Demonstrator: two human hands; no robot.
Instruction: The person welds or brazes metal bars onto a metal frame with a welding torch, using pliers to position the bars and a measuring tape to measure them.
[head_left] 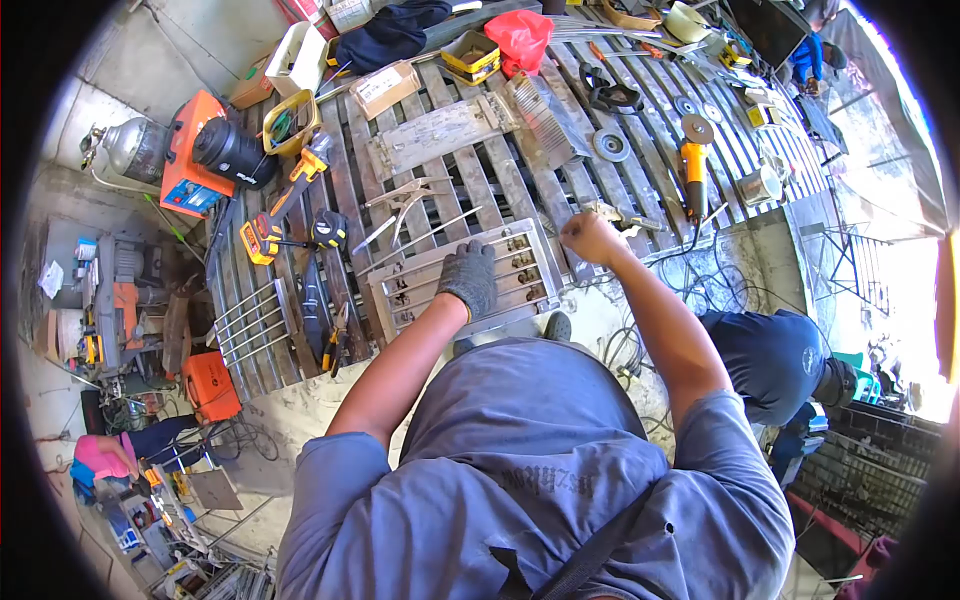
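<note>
My left hand (pixel 469 278), in a dark grey glove, lies flat on a rectangular metal frame (pixel 540 262) with bars across it. Its fingers are stretched over the bars. Bare and closed, my right hand (pixel 592 238) is just beyond the frame's right corner. A metal clamp-like tool (pixel 625 218) lies right beside its fingers; whatever the fist holds is hidden. Locking clamps (pixel 405 205) with long jaws lie on the slatted table (pixel 465 178) past the frame. Thin metal rods (pixel 430 240) run along the frame's far left side.
An angle grinder (pixel 695 165) stands on the right, its cable hanging toward the floor. A tape measure (pixel 329 229), a yellow cordless tool (pixel 285 205) and pliers (pixel 336 338) lie on the left. A welding machine (pixel 192 150) is further left. Another person (pixel 765 365) bends down at right.
</note>
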